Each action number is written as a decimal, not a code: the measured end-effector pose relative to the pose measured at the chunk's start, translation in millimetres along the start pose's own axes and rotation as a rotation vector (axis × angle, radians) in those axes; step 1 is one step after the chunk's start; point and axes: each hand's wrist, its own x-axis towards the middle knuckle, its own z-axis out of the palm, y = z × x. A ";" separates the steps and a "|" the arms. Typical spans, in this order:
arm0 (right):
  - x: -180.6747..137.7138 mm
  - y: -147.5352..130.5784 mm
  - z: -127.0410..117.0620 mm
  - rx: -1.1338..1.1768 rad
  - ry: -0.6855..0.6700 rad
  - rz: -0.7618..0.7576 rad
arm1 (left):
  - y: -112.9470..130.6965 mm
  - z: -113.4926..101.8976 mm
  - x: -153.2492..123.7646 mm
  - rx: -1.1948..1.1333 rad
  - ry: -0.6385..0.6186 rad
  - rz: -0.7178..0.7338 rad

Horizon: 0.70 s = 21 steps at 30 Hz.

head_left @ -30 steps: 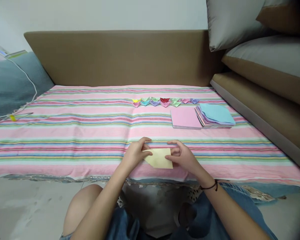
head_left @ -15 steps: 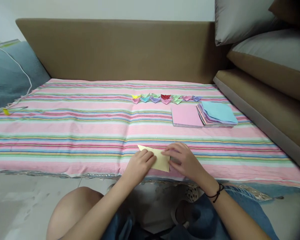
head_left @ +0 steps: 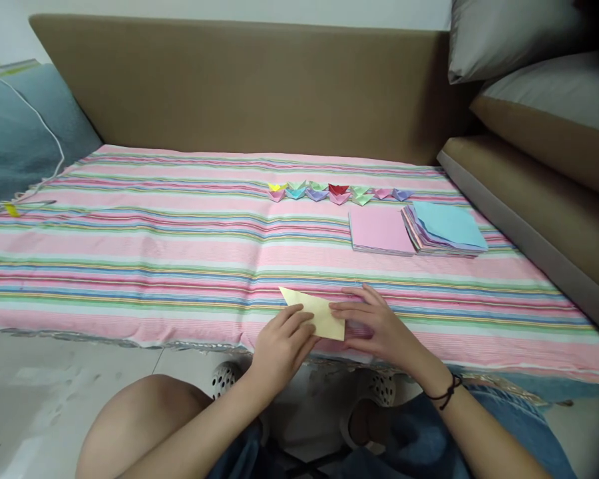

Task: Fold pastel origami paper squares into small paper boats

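A pale yellow sheet of folding paper [head_left: 322,318], creased into a slanted shape with a point at its upper left, lies near the front edge of the striped cloth. My left hand [head_left: 284,342] grips its lower left part, fingers on top and the thumb by the lower edge. My right hand [head_left: 379,326] is open with fingers apart, its fingertips touching the paper's right side. Farther back stand several small folded paper boats [head_left: 317,194] in rows, in mixed colours. Nearer, a pink stack of square paper [head_left: 382,231] sits beside a blue-topped stack [head_left: 449,225].
The striped cloth [head_left: 130,246] covers the seat, with a brown backrest [head_left: 239,86] behind. Cushions [head_left: 544,186] are piled at the right. A white cable [head_left: 50,133] runs down the left side. My knees and a clog [head_left: 224,379] are below the front edge.
The view has tilted and shifted slightly. My right hand's fingers have spread more at the paper's right side. My left thumb now shows by the paper's lower edge.
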 end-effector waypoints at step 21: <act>33.4 2.3 25.8 0.083 0.359 0.348 | -3.9 4.5 5.4 -0.057 0.005 -0.181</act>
